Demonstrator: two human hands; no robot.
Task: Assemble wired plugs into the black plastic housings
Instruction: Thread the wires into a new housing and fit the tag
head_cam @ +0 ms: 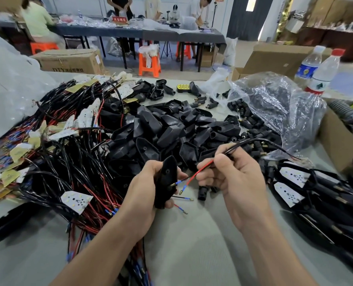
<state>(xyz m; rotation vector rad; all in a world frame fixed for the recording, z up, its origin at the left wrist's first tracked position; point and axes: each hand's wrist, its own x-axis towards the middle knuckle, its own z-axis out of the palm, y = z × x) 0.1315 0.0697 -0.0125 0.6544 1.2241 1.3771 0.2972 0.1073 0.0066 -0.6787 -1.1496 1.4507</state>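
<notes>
I see my left hand (144,195) curled round one black housing (167,178), whose long axis runs from near me up and away. My right hand (231,176) pinches a wired lead (204,166), its brass tips aimed down-left at the housing. Bare grey table (192,244) lies open nearer me. A housing pile (171,129) and a wire tangle (68,162) crowd beyond and to the left. An orange stool (149,62) stands in the workshop behind.

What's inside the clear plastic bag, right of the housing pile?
Visible through the film: small black plugs with brass tips, near the mouth of the clear plastic bag. Crumples and glare hide anything deeper.
</notes>
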